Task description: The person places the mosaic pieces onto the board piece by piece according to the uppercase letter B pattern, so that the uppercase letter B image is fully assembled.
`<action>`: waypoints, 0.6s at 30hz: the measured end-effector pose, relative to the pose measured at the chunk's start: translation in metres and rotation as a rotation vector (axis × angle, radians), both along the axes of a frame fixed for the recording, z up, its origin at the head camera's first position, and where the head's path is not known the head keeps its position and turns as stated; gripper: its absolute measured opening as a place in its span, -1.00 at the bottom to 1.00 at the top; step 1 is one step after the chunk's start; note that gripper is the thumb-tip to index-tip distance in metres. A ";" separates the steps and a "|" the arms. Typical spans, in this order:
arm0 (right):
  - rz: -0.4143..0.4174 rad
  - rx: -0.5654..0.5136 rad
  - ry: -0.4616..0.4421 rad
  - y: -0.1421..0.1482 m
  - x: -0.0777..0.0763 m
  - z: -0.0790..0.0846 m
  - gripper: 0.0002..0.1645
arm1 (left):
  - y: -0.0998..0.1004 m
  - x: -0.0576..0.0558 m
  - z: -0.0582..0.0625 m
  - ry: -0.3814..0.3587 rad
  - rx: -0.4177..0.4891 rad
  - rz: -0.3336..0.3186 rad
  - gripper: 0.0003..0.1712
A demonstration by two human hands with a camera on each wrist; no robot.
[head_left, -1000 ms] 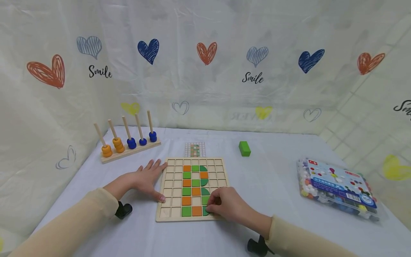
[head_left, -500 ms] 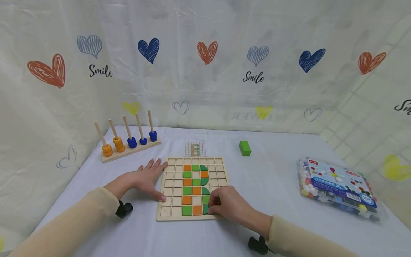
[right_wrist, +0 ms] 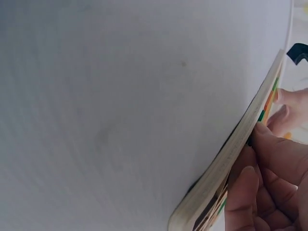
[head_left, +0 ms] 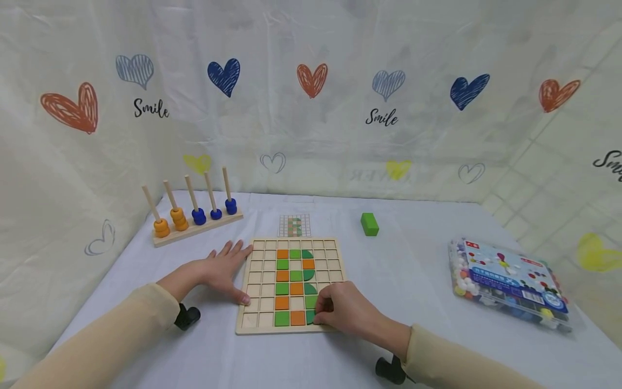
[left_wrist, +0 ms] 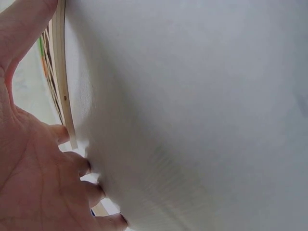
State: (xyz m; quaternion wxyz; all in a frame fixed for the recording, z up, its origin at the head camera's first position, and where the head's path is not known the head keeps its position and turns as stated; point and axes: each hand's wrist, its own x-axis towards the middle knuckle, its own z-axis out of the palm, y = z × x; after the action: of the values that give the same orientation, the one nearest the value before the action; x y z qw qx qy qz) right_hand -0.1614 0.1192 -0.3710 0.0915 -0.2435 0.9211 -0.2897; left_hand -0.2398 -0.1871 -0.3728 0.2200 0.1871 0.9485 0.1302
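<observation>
A wooden grid board [head_left: 257,305] lies mid-table, holding orange, light green and dark green tiles in three columns. My left hand [head_left: 221,273] rests at its left side, fingers spread; the thumb lies on the board's edge, and the fingers are close to the upper left corner. Over the lower right part of the board, my right hand [head_left: 347,310] has curled fingers, with thumb and forefinger pinching a dark green rounded tile [head_left: 310,317] in the bottom row. The hand covers part of that tile. In the right wrist view, the thumb [right_wrist: 279,149] is at the board's near edge.
A small printed pattern card [head_left: 294,226] lies just behind the board. At the back left stands a peg stacker [head_left: 199,229] with orange and blue beads. A green block [head_left: 370,224] sits back right, and a clear case of colourful pieces [head_left: 510,283] is at the far right.
The right hand has shifted slightly to the right at the bottom-row tile, covering part of it. My left hand and the board stay where they were.
</observation>
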 end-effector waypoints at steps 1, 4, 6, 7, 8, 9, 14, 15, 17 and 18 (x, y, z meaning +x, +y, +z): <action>0.000 -0.002 -0.009 0.000 0.000 0.000 -0.80 | 0.000 0.000 0.000 0.002 -0.001 0.000 0.52; -0.007 -0.008 -0.043 0.002 0.000 0.002 -0.82 | 0.000 -0.001 0.000 0.003 -0.005 -0.002 0.52; -0.022 -0.007 -0.063 0.004 -0.001 0.003 -0.83 | 0.001 -0.001 -0.001 0.003 -0.006 -0.004 0.52; -0.032 -0.006 -0.070 0.006 -0.002 0.004 -0.84 | 0.001 -0.001 0.000 0.003 -0.007 -0.006 0.52; -0.046 -0.004 -0.075 0.007 -0.002 0.006 -0.84 | 0.001 -0.001 0.000 0.001 -0.007 -0.006 0.52; -0.060 -0.001 -0.073 0.009 -0.004 0.008 -0.84 | 0.001 -0.001 0.000 -0.001 -0.008 -0.006 0.52; -0.121 0.021 -0.010 0.026 -0.017 0.017 -0.84 | 0.001 -0.001 0.001 -0.009 -0.015 -0.007 0.51; -0.126 0.030 0.011 0.031 -0.022 0.019 -0.85 | 0.001 -0.001 0.001 -0.010 -0.017 -0.008 0.51; -0.131 0.053 0.059 0.043 -0.032 0.023 -0.85 | 0.001 -0.002 0.002 -0.012 -0.022 -0.008 0.50; -0.131 0.069 0.089 0.049 -0.037 0.026 -0.84 | 0.001 -0.002 0.002 -0.011 -0.026 -0.008 0.50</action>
State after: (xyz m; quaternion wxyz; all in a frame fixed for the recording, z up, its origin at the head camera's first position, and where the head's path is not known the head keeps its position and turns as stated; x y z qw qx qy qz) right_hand -0.1980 0.1687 -0.3450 0.0394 -0.1919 0.9477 -0.2520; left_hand -0.2419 -0.1865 -0.3706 0.2284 0.1873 0.9481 0.1178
